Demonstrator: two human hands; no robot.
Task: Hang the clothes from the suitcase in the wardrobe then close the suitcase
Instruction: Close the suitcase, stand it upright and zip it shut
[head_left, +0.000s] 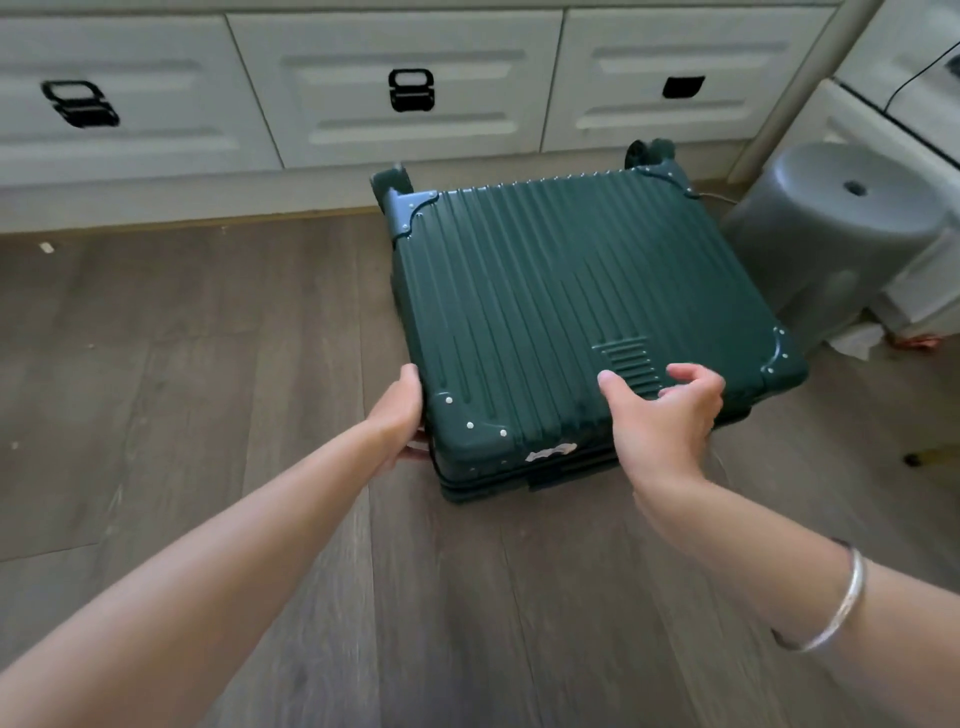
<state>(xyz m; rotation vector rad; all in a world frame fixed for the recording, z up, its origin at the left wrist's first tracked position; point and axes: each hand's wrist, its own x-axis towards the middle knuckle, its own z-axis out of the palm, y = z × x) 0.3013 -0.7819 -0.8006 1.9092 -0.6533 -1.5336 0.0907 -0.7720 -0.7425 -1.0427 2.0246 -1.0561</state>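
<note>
A dark green ribbed suitcase (561, 291) lies flat on the wooden floor, its lid down, wheels toward the white drawers. My left hand (400, 421) grips its near left corner, fingers wrapped under the edge and hidden. My right hand (665, 410) rests on the lid near the front edge, thumb out and fingers loosely curled, holding nothing. No clothes are in view.
White wardrobe drawers (395, 88) with black handles run along the back. A grey plastic stool (831, 234) stands right of the suitcase, with white furniture (904, 67) behind it. Wooden floor (182, 338) stretches to the left and front.
</note>
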